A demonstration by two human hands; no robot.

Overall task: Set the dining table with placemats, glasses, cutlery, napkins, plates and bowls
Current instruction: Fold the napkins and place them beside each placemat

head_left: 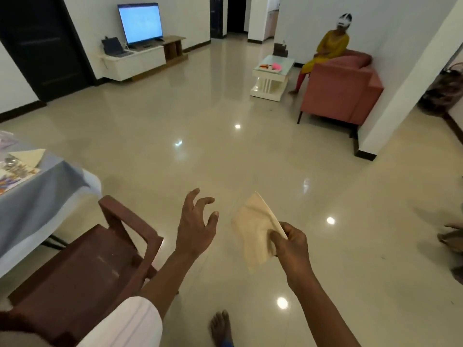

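Floor of glossy pale tile fills most of what I see, and both my hands hang above it. At the left edge stands the dining table under a blue-grey cloth, with a folded napkin lying on it beside a patterned placemat. A brown chair sits just beside the table. My left hand is empty, fingers spread. My right hand pinches a cream napkin, which droops from my fingers.
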